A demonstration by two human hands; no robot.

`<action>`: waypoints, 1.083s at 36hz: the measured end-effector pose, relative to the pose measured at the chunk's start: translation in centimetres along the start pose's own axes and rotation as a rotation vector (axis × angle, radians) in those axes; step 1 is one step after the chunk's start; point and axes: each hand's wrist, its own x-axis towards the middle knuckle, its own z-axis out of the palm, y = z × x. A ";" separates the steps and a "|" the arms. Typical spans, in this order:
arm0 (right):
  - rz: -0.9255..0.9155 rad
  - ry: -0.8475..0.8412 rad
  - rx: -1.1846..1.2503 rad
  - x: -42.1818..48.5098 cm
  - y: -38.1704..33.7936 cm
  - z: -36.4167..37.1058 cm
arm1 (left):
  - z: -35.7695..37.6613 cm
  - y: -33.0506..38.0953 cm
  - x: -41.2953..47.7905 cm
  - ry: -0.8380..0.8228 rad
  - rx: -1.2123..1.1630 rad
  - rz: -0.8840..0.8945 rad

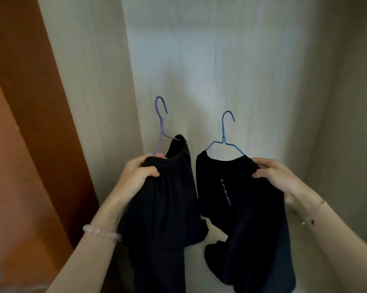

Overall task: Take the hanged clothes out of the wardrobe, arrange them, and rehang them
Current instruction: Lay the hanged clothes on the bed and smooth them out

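Note:
Two dark garments hang from my hands inside the pale wardrobe. My left hand (136, 176) grips the gathered waistband of a black garment (163, 208) on a purple hanger (161, 119). My right hand (277, 176) pinches the shoulder of a black top (241, 208) with small white lettering, which sits on a blue hanger (225, 136). Both hanger hooks point up and are free of any rail. The garments' lower ends drape toward the wardrobe floor.
The wardrobe's light back panel (220, 60) and side walls (93, 81) enclose the space. An orange-brown door (20, 102) stands at the left. The pale wardrobe floor (199, 261) shows between the garments. No rail is in view.

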 end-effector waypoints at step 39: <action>-0.018 -1.352 -0.406 -9.8 15.0 7.9 | 11.9 -15.5 -37.5 0.902 0.039 -0.418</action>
